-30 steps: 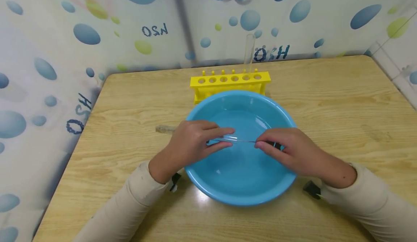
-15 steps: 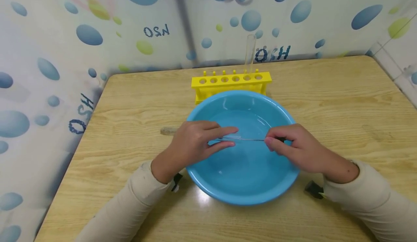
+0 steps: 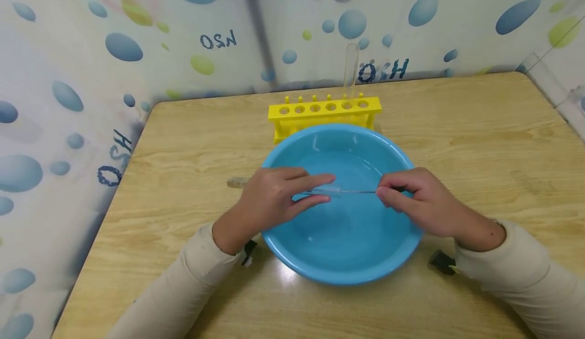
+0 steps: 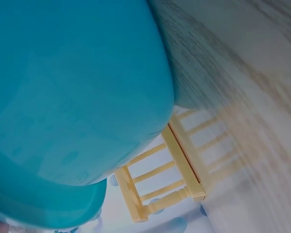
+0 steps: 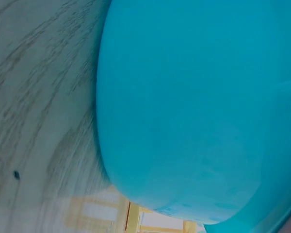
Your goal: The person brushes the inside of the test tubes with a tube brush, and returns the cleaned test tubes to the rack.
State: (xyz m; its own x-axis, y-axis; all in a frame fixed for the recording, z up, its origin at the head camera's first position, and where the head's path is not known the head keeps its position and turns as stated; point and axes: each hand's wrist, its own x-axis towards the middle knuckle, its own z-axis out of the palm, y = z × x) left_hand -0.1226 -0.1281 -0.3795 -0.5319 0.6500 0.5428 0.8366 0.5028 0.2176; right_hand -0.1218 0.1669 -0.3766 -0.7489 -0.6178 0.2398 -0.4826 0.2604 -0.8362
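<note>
Over the blue tub (image 3: 340, 278), the left hand (image 3: 276, 192) holds a clear tube (image 3: 331, 194) between its fingers and thumb. The right hand (image 3: 418, 199) pinches a thin rod (image 3: 358, 192) near the tub's right side. It looks like the rod is being worked in the tube. The next move likely calls for holding the tube still and sliding the rod straight. The tube looks thin, see-through and almost flat.

Yellow rack (image 3: 323, 113) near spotted wall (image 3: 315, 49).
</note>
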